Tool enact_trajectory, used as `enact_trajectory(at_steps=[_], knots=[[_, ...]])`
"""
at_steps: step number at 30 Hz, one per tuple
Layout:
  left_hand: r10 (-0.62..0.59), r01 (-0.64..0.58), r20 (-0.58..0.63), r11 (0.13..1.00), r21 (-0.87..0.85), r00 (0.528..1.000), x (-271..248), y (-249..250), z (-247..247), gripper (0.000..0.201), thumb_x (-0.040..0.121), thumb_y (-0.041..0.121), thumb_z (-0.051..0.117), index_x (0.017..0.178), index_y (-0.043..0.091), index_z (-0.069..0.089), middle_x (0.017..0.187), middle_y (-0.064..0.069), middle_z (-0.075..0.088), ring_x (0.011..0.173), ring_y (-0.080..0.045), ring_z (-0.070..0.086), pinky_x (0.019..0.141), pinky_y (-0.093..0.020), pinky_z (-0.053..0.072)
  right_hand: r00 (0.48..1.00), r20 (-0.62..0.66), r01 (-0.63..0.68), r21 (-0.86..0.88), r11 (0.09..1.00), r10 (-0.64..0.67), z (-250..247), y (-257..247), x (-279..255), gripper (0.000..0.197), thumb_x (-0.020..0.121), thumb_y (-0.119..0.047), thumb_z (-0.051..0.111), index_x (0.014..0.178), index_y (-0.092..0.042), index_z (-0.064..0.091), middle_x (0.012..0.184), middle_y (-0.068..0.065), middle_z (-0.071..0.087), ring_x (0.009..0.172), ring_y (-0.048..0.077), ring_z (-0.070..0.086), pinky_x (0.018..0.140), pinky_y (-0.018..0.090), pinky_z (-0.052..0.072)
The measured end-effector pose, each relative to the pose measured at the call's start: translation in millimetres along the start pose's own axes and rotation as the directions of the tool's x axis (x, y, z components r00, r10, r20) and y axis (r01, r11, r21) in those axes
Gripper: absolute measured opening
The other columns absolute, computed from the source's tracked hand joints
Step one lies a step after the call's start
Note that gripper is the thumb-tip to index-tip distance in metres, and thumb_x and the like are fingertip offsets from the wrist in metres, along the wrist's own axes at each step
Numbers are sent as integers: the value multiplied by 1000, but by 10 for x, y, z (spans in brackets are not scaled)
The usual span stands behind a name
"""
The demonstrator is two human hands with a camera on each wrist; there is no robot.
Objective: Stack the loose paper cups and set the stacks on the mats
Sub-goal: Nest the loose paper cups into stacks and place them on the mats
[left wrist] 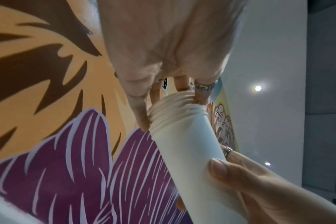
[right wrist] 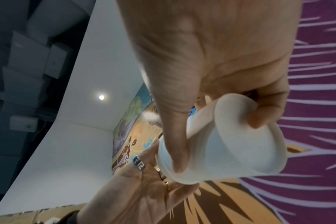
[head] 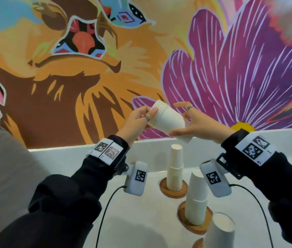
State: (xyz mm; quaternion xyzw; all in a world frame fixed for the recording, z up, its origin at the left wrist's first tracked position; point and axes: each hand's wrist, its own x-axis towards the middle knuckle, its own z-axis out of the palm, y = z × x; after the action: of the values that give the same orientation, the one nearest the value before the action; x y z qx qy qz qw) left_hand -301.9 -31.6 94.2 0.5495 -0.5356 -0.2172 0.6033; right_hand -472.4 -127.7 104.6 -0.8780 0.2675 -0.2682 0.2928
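A short stack of nested white paper cups (head: 166,119) is held tilted in the air, rims toward the upper left, before the mural. My left hand (head: 141,119) grips its rim end (left wrist: 175,112), fingers curled over the rims. My right hand (head: 186,126) holds the base end (right wrist: 240,136) between thumb and fingers. Below on the white counter, a tall upside-down stack (head: 175,167) stands on a round wooden mat (head: 165,191), a second stack (head: 196,197) on another mat (head: 182,213), and a third stack (head: 221,231) at the bottom edge.
The painted mural wall (head: 70,86) rises right behind the white counter (head: 70,161). A grey surface (head: 2,167) lies to the left. Cables from the wrist cameras hang over the counter (head: 104,208).
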Motion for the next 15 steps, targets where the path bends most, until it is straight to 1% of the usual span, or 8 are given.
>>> enact_trajectory(at_steps=[2, 4, 6, 8, 10, 12, 13, 15], knots=[[-28, 29, 44, 999, -27, 999, 14, 22, 202, 25, 95, 29, 51, 77, 12, 50, 89, -7, 59, 89, -23, 59, 96, -48, 48, 1000, -5, -19, 4, 1000, 19, -174, 106, -143, 87, 73, -31, 79, 141, -30, 24, 109, 0, 53, 99, 14, 54, 71, 16, 43], [-66, 70, 55, 996, -61, 996, 27, 2, 360, 25, 93, 27, 55, 73, 13, 46, 86, -5, 58, 84, -23, 60, 94, -49, 50, 999, -23, -30, 13, 999, 30, -295, 228, -248, 87, 72, -34, 78, 141, -32, 26, 116, 0, 51, 105, 14, 52, 78, 19, 42], [-108, 113, 62, 990, -84, 992, 31, -36, 487, 22, 91, 27, 58, 78, 15, 45, 94, -9, 58, 85, -25, 62, 89, -45, 52, 998, -50, -22, 63, 998, 25, -382, 349, -340, 84, 70, -35, 79, 139, -34, 30, 115, -2, 55, 105, 13, 55, 84, 23, 45], [-155, 164, 91, 981, -100, 984, 20, -58, 616, 15, 90, 27, 59, 92, 16, 48, 106, -11, 56, 89, -25, 61, 81, -38, 53, 997, -78, -15, 107, 994, 23, -458, 483, -421, 81, 67, -40, 78, 135, -39, 34, 110, -4, 58, 100, 10, 59, 83, 25, 50], [-194, 208, 145, 974, -91, 970, -13, -83, 736, 28, 90, 27, 58, 115, 19, 46, 111, -8, 54, 94, -20, 59, 80, -34, 53, 996, -82, -20, 149, 989, 33, -513, 603, -495, 79, 64, -45, 75, 132, -42, 36, 107, -4, 59, 97, 9, 60, 81, 27, 53], [-211, 233, 183, 966, -109, 960, -51, -129, 831, 46, 91, 26, 57, 132, 26, 36, 109, -1, 53, 96, -17, 57, 84, -37, 53, 996, -71, -32, 187, 982, 46, -544, 691, -555, 73, 66, -49, 70, 131, -44, 37, 107, -3, 59, 95, 11, 61, 76, 24, 53], [-218, 244, 199, 962, -121, 956, -73, -151, 870, 52, 91, 26, 57, 136, 29, 32, 109, 1, 52, 98, -19, 57, 86, -39, 52, 997, -64, -39, 202, 979, 53, -556, 732, -576, 69, 69, -51, 67, 131, -44, 38, 108, -3, 60, 94, 11, 61, 73, 22, 50], [-241, 272, 242, 956, -106, 940, -138, -224, 950, 56, 90, 26, 56, 139, 32, 28, 114, -1, 51, 105, -24, 56, 91, -43, 50, 995, -73, -44, 226, 973, 62, -566, 821, -619, 57, 78, -51, 60, 131, -42, 40, 108, -5, 59, 93, 8, 60, 70, 20, 47]])
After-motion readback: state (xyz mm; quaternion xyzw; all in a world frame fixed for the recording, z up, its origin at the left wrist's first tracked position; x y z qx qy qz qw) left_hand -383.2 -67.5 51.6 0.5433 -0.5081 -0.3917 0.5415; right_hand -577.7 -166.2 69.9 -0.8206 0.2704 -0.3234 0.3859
